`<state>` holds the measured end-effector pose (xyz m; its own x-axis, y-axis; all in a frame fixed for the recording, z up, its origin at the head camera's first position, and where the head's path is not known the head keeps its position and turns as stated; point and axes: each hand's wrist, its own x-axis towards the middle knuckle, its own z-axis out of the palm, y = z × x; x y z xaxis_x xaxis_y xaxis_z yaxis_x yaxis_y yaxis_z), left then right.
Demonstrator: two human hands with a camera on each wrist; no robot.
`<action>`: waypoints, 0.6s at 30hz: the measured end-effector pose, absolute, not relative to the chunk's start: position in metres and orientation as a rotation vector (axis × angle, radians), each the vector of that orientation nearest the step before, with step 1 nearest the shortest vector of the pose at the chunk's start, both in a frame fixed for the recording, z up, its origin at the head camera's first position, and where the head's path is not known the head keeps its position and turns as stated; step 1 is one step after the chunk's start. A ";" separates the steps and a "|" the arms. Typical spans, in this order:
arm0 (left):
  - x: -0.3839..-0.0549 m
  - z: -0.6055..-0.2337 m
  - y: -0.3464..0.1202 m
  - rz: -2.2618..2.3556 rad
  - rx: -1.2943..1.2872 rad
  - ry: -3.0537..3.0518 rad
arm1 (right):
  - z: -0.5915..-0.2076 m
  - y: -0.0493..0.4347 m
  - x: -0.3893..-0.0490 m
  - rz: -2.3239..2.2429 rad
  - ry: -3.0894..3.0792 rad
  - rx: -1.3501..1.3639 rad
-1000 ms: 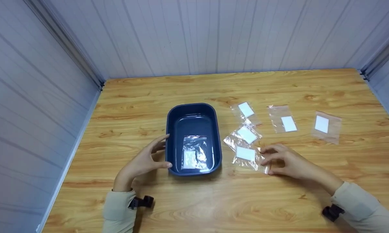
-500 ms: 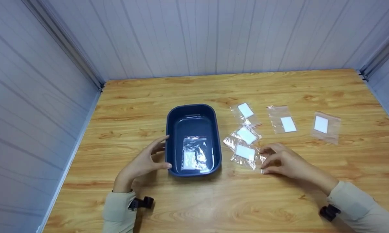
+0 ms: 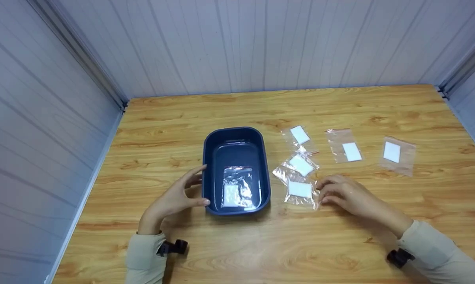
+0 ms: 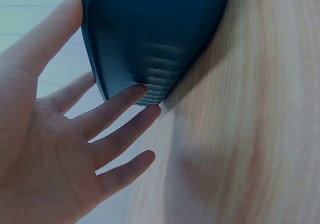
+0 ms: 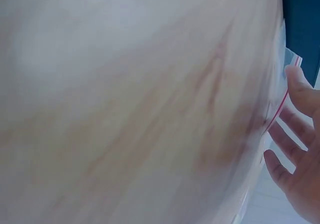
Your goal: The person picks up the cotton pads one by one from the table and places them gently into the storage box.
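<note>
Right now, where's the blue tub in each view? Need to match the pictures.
Head: just left of centre, seen from above, blue tub, with the left hand at its left rim.
Left wrist: top, left of centre, blue tub seen from outside.
Right wrist: top right corner, only part of the blue tub, above the right hand.
Shared landmark: the wooden table, in all three.

This looks like a small partitioned work booth: pale streaked panels (image 3: pixel 241 43) rise beyond the fingers (image 4: pixel 125 133) and on either side of them, meeting at corner strips (image 3: pixel 77 56). Beneath the fingers, a wood-grained desk (image 3: pixel 245 252) reaches up to those panels.
</note>
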<state>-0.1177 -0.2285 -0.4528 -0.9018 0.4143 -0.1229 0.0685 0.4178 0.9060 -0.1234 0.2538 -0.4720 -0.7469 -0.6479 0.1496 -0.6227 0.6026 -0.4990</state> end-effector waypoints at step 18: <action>-0.117 -0.452 -0.230 1.458 0.359 2.358 | -0.455 0.249 -0.125 -1.082 2.974 -1.099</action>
